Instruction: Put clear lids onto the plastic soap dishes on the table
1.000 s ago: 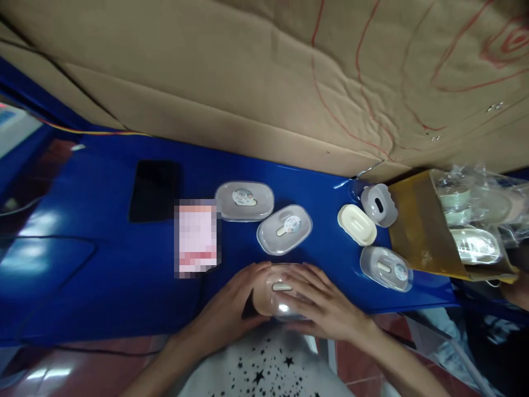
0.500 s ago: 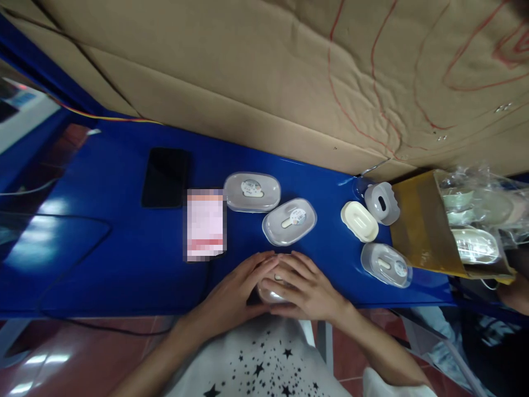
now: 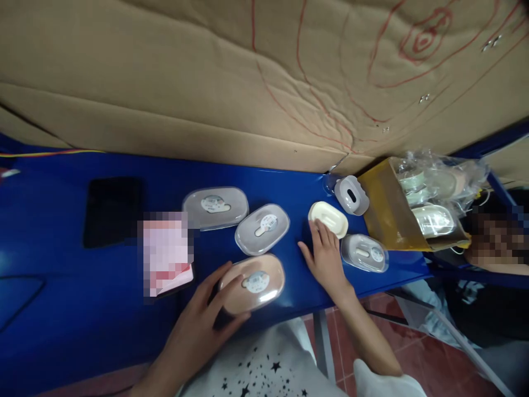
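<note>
My left hand [image 3: 206, 309] is wrapped round the left side of a pinkish oval case with a clear lid and a round sticker [image 3: 264, 278], at the table's front edge. My right hand [image 3: 326, 259] has its fingers apart, its fingertips at the near left edge of a cream oval tray [image 3: 333, 218]. Behind the pinkish case lie two grey oval cases with clear lids, one at the left [image 3: 223, 207] and one nearer the middle [image 3: 268, 223]. Another grey lidded case [image 3: 366, 253] lies right of my right hand.
A grey scalloped holder [image 3: 351, 196] stands beside a cardboard box [image 3: 392, 215] of plastic-wrapped items. A black flat device [image 3: 111, 209] and a blurred pink item [image 3: 165, 253] lie left. Cardboard lines the back. Another person sits at the far right.
My right hand has left the pinkish case and moved right to the cream tray. The pinkish case is now uncovered, held by my left hand alone. The view has turned to the right.
</note>
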`<state>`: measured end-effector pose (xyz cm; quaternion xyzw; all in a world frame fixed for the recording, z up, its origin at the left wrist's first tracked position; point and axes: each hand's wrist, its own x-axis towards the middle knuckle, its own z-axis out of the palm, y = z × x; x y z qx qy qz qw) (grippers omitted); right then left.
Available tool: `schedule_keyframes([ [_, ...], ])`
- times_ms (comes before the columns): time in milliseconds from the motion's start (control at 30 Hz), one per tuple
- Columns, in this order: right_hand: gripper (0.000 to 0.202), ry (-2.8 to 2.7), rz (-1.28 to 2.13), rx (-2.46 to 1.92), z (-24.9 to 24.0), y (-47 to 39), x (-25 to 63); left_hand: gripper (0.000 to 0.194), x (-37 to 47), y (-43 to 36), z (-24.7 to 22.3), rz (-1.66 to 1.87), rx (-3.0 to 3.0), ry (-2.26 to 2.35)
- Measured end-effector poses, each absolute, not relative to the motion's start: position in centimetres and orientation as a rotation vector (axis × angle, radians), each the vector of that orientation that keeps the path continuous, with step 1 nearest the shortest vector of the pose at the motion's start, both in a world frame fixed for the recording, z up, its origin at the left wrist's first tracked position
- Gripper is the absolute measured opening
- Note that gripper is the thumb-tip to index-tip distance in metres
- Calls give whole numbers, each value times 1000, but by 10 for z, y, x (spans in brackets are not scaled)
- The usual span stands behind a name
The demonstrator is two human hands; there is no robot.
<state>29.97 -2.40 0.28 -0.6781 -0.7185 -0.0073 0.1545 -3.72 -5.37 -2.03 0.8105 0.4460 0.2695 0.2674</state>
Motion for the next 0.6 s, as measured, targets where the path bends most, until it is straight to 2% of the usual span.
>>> schedule_keyframes([
  [167,55,-2212,284,-1786,24,-68,282,63,-24,-49,-18,775,2126,1307],
  [467,37,-2423,502,-1304,26,-107,268,78,15,-17,-8,898,2105,1458],
  [600,35,-2348,403,-1249,45,-83,293,83,21,-22,1,1059,2326,1426],
])
